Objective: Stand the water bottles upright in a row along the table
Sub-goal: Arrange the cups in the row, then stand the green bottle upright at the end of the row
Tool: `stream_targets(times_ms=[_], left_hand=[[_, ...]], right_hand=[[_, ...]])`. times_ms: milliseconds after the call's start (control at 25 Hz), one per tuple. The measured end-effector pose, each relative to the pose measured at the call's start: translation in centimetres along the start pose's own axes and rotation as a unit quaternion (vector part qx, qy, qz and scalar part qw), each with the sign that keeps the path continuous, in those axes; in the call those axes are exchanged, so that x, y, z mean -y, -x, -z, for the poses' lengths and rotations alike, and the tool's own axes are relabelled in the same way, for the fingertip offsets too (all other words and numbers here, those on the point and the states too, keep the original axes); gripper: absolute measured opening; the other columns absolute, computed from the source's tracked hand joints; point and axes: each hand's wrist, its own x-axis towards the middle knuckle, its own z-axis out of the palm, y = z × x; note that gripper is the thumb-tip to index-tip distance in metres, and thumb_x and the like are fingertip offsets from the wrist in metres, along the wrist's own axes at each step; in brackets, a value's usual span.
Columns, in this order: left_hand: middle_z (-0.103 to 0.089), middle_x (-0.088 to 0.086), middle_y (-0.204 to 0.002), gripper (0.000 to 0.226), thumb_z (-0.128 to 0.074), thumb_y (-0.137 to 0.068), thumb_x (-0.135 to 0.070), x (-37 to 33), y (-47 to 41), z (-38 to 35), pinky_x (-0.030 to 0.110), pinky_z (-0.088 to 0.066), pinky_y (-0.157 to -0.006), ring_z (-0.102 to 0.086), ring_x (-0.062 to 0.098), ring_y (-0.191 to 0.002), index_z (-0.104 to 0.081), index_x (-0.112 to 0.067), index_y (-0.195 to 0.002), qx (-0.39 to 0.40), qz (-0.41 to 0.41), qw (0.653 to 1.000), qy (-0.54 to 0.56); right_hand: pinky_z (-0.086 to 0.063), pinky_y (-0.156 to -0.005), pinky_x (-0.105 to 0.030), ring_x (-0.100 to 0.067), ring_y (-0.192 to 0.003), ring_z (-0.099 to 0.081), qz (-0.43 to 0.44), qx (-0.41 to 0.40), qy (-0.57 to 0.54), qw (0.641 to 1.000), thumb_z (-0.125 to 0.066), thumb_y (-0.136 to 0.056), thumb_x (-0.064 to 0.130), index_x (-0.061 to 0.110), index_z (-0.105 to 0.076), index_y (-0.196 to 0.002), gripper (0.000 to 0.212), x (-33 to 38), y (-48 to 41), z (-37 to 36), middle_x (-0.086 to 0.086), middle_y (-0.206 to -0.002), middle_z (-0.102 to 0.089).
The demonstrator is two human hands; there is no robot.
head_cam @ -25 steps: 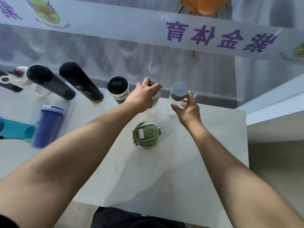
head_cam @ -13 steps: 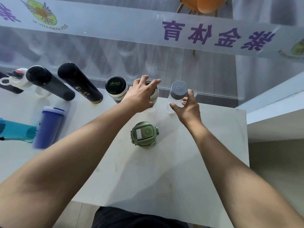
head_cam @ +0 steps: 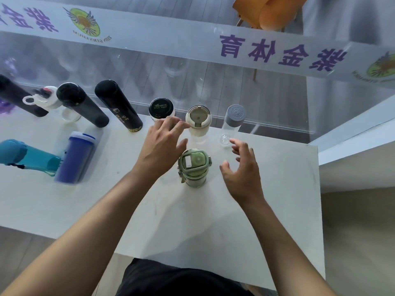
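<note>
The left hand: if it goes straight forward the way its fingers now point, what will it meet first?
Most likely the cream-white bottle with the round beige lid. The open left hand points up and to the right, fingertips just short of that bottle. Depth is unclear; it could pass beside it instead.

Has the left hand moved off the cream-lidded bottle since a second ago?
Yes. The left hand has let go and drawn back toward the person, now beside the green bottle, while the cream-lidded bottle stands in the back row.

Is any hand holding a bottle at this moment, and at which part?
Nothing is held. The left hand and the right hand are both open, on either side of the green bottle, touching no bottle.
</note>
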Motion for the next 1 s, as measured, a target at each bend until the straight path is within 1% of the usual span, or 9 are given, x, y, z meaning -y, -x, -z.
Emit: stream_targets(times_ms=[120,200,320,400,480,600,640,800,1000], left_hand=[[-0.058,0.004,-0.125,0.035,-0.066,-0.088,-0.024,1.0,3.0,0.2,0.047,-0.045,-0.092,-0.054,0.033,-0.108,-0.061,-0.021,-0.123,-0.004,0.020,1.000,-0.013],[-0.059,0.006,-0.126,0.035,-0.067,-0.088,-0.023,1.3,5.0,0.1,0.046,-0.045,-0.092,-0.054,0.033,-0.111,-0.061,-0.021,-0.123,0.005,0.037,0.999,-0.016],[-0.058,0.005,-0.129,0.037,-0.066,-0.089,-0.024,1.3,7.8,-0.5,0.044,-0.044,-0.092,-0.053,0.030,-0.114,-0.060,-0.023,-0.126,0.030,0.053,0.998,-0.015],[-0.058,0.003,-0.129,0.038,-0.065,-0.089,-0.025,1.2,9.0,-0.9,0.044,-0.045,-0.092,-0.053,0.029,-0.113,-0.059,-0.025,-0.127,0.040,0.055,0.998,-0.014],[-0.057,0.002,-0.129,0.038,-0.065,-0.090,-0.027,0.6,9.6,-1.3,0.043,-0.045,-0.091,-0.053,0.029,-0.113,-0.058,-0.026,-0.127,0.051,0.044,0.998,-0.009],[-0.057,0.001,-0.128,0.036,-0.064,-0.090,-0.028,-0.5,9.6,-2.0,0.042,-0.045,-0.091,-0.054,0.028,-0.112,-0.058,-0.026,-0.126,0.055,0.024,0.998,0.000],[-0.057,0.001,-0.127,0.036,-0.064,-0.090,-0.028,-0.9,9.5,-2.3,0.042,-0.045,-0.091,-0.054,0.029,-0.112,-0.059,-0.025,-0.126,0.055,0.016,0.998,0.002],[-0.057,0.001,-0.128,0.036,-0.064,-0.091,-0.029,-2.5,8.6,-3.1,0.043,-0.045,-0.093,-0.054,0.029,-0.114,-0.059,-0.025,-0.126,0.057,-0.011,0.998,0.008],[-0.057,-0.001,-0.126,0.036,-0.065,-0.090,-0.028,-3.3,8.0,-3.5,0.042,-0.044,-0.095,-0.054,0.029,-0.113,-0.058,-0.026,-0.126,0.060,-0.023,0.998,0.016]], right_hand=[[-0.045,-0.106,-0.039,-0.013,-0.124,-0.051,0.083,0.054,-0.013,0.995,-0.070,-0.086,0.029,0.021,-0.048,-0.139,0.058,2.7,1.7,-0.3,0.003,-0.132,-0.053],[-0.045,-0.106,-0.041,-0.011,-0.128,-0.048,0.104,0.109,0.008,0.988,-0.074,-0.082,0.047,0.026,-0.043,-0.143,0.072,3.9,2.2,-1.0,0.006,-0.138,-0.048],[-0.050,-0.098,-0.044,-0.015,-0.118,-0.052,0.099,0.145,0.045,0.983,-0.078,-0.075,0.050,0.034,-0.035,-0.146,0.084,4.7,2.4,-2.7,0.006,-0.133,-0.047],[-0.054,-0.090,-0.041,-0.018,-0.108,-0.055,0.084,0.122,0.043,0.988,-0.080,-0.075,0.040,0.033,-0.040,-0.140,0.077,4.8,2.2,-3.1,0.003,-0.125,-0.049],[-0.054,-0.090,-0.033,-0.016,-0.104,-0.056,0.063,0.091,0.033,0.993,-0.081,-0.075,0.037,0.031,-0.043,-0.135,0.072,4.3,2.1,-2.3,0.004,-0.120,-0.049],[-0.045,-0.088,-0.015,-0.007,-0.103,-0.054,0.012,0.047,0.011,0.999,-0.083,-0.073,0.036,0.033,-0.044,-0.132,0.070,2.5,2.0,0.4,0.008,-0.120,-0.052],[-0.043,-0.087,-0.013,-0.007,-0.103,-0.055,-0.007,0.027,0.006,1.000,-0.084,-0.072,0.036,0.032,-0.044,-0.130,0.070,1.7,1.7,1.4,0.009,-0.119,-0.054],[-0.044,-0.088,-0.021,-0.013,-0.104,-0.058,-0.058,-0.054,0.029,0.996,-0.085,-0.070,0.039,0.025,-0.046,-0.127,0.071,-1.1,-1.3,5.2,0.006,-0.119,-0.059],[-0.040,-0.080,-0.023,-0.013,-0.098,-0.053,-0.055,-0.078,0.075,0.993,-0.084,-0.070,0.037,0.022,-0.045,-0.126,0.069,-2.4,-5.7,7.6,0.002,-0.120,-0.055]])
